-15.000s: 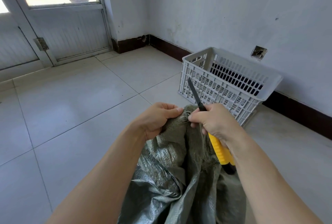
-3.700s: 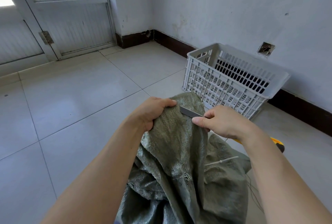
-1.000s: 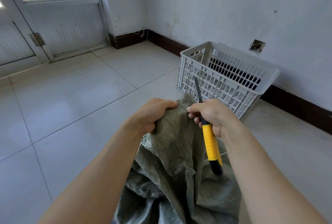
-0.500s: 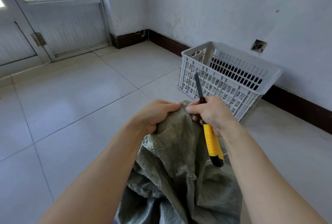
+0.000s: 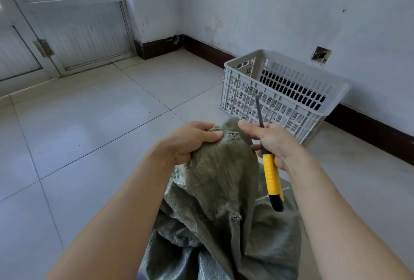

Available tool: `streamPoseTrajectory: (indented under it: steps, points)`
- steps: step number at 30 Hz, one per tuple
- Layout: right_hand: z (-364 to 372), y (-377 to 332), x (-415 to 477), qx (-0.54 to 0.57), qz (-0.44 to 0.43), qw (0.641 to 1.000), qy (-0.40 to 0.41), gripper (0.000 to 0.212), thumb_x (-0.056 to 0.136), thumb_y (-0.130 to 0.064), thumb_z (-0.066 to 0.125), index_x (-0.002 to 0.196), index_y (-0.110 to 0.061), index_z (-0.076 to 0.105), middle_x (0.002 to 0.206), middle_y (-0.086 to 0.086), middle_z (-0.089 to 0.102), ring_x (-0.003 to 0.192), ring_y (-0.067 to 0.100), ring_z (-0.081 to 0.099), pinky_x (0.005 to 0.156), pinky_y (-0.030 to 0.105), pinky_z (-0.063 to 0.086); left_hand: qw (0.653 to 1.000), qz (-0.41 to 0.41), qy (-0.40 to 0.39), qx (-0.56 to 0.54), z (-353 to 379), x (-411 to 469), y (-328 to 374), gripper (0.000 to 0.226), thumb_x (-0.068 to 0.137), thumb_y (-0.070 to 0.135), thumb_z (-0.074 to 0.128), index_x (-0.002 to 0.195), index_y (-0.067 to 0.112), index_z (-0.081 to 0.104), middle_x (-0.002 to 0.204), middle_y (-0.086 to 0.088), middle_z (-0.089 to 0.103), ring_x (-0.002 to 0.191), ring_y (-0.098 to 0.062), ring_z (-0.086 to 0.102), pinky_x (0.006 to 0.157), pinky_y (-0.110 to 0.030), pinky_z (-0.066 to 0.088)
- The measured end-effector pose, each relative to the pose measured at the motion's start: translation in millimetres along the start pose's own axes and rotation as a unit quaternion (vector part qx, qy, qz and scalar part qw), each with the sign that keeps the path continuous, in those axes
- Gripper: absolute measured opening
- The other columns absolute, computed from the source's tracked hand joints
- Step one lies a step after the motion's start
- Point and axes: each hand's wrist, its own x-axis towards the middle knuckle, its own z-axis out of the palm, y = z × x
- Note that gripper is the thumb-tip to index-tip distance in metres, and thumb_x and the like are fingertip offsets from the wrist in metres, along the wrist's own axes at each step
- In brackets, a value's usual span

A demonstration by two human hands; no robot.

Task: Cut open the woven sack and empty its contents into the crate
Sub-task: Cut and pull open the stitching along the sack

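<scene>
left hand (image 5: 190,139) and right hand (image 5: 270,139) pinch sack (image 5: 219,178) top; right grips knife (image 5: 271,174).

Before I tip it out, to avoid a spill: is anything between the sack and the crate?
Nothing visible: only bare floor tiles lie between the sack and the crate, whose top is open.

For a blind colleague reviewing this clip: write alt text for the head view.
Two bare hands hold up the top of a green woven sack: the left hand bunches the fabric, the right hand grips a yellow utility knife, blade up. A white slatted crate stands beyond on the tiled floor.
</scene>
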Motion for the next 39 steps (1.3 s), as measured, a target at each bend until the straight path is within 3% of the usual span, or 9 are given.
streamPoseTrajectory:
  steps: [4,10,18,22,25,28,31,35,39]
  points:
    - [5.5,3.4,4.0,0.062,0.025,0.997,-0.036,0.029,0.066,-0.008,0.082,0.084,-0.007,0.060,0.074,0.012,0.064,0.065,0.023,0.059,0.062,0.036,0.049,0.999,0.025,-0.026,-0.027,-3.3,0.7,-0.3,0.022,0.093,0.005,0.051,0.112,-0.003,0.058,0.093,-0.015,0.066,0.079,-0.022,0.066,0.074,-0.032,0.058]
    - [-1.8,-1.4,2.8,0.073,-0.031,0.997,-0.004,0.029,0.074,0.008,0.072,0.083,-0.014,0.055,0.070,0.007,0.055,0.059,0.016,0.050,0.051,0.027,0.039,0.996,0.008,0.058,0.066,-3.8,2.6,2.3,0.005,0.080,0.006,0.070,0.085,0.006,0.068,0.072,-0.010,0.070,0.061,-0.019,0.067,0.061,-0.029,0.059]
    - [-18.9,-5.1,-0.5,0.077,-0.052,0.995,0.038,0.032,0.074,0.014,0.068,0.079,-0.016,0.056,0.066,0.006,0.050,0.052,0.015,0.044,0.044,0.024,0.036,0.988,0.052,0.069,0.131,4.0,7.1,8.3,0.028,0.084,-0.006,0.059,0.069,0.013,0.046,0.063,-0.007,0.053,0.051,-0.015,0.054,0.046,-0.023,0.050]
    - [-34.3,-5.4,-2.0,0.052,-0.053,0.996,0.054,0.032,0.075,0.012,0.069,0.080,-0.016,0.054,0.068,0.008,0.051,0.055,0.017,0.046,0.044,0.025,0.036,0.999,0.022,-0.010,0.025,19.5,3.0,26.6,0.021,0.084,0.021,0.063,0.067,0.013,0.052,0.064,-0.003,0.058,0.055,-0.014,0.059,0.056,-0.026,0.051]
    - [-49.0,-7.0,-2.6,0.046,-0.049,0.996,0.063,0.031,0.075,0.011,0.069,0.081,-0.016,0.054,0.071,0.011,0.052,0.057,0.019,0.045,0.046,0.027,0.036,0.999,0.013,0.052,0.000,30.2,10.3,40.1,0.024,0.093,0.027,0.054,0.074,0.013,0.056,0.070,-0.005,0.058,0.058,-0.014,0.059,0.059,-0.027,0.054]
    - [-65.0,-6.9,-2.4,0.029,-0.051,0.995,0.077,0.030,0.074,0.011,0.069,0.077,-0.015,0.053,0.070,0.010,0.050,0.055,0.018,0.043,0.046,0.028,0.036,0.982,0.011,0.068,0.176,38.2,15.3,47.9,0.013,0.087,0.009,0.063,0.099,0.010,0.064,0.092,-0.008,0.063,0.076,-0.017,0.062,0.069,-0.026,0.055]
    - [-73.0,2.6,-3.9,0.007,-0.044,0.996,0.081,0.033,0.072,0.012,0.068,0.071,-0.015,0.049,0.064,0.006,0.044,0.051,0.017,0.038,0.044,0.027,0.034,0.892,-0.026,0.080,0.445,53.6,15.7,47.9,0.017,0.083,0.010,0.064,0.097,0.003,0.070,0.085,-0.006,0.062,0.074,-0.016,0.054,0.064,-0.022,0.044]
    - [-84.7,18.4,-5.9,0.014,-0.041,0.995,0.089,0.032,0.075,0.010,0.068,0.072,-0.014,0.048,0.065,0.007,0.044,0.049,0.017,0.036,0.043,0.026,0.033,0.854,0.048,0.162,0.492,71.5,20.6,45.2,0.007,0.082,0.008,0.060,0.089,0.006,0.062,0.083,-0.005,0.054,0.071,-0.017,0.047,0.058,-0.024,0.039]
    - [-113.8,51.6,1.0,-0.017,0.024,0.995,0.098,0.029,0.077,-0.009,0.077,0.081,-0.009,0.048,0.071,0.010,0.045,0.052,0.020,0.040,0.049,0.032,0.038,0.862,0.116,0.211,0.446,77.8,22.9,44.0,0.009,0.088,0.006,0.049,0.096,0.010,0.051,0.079,-0.002,0.050,0.073,-0.017,0.047,0.058,-0.027,0.039]
